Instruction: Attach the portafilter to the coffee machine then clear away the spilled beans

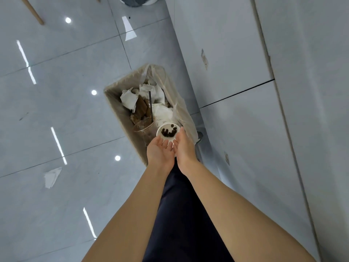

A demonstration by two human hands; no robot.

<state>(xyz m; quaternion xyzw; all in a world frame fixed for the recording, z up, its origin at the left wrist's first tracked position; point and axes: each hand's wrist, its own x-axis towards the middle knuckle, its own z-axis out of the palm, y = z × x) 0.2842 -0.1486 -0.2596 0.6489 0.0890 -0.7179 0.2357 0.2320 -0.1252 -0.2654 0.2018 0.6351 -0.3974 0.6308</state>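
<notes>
Our left hand (pixel 159 150) and right hand (pixel 184 146) are cupped palm-up, side by side, over the lined bin (pixel 120 110) — a white cup (pixel 168 131) of coffee beans (pixel 169 132) sits at our fingertips, among crumpled paper.

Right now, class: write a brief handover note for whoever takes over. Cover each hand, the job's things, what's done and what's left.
Left hand: open, palm up, over the bin.
Right hand: open, palm up beside it.
Beans: in a white cup lying in the bin, just beyond the fingertips.
Portafilter and machine: out of view, so attachment can't be confirmed.
Done: these beans are in the bin.
Left: check the counter for stray beans.
</notes>
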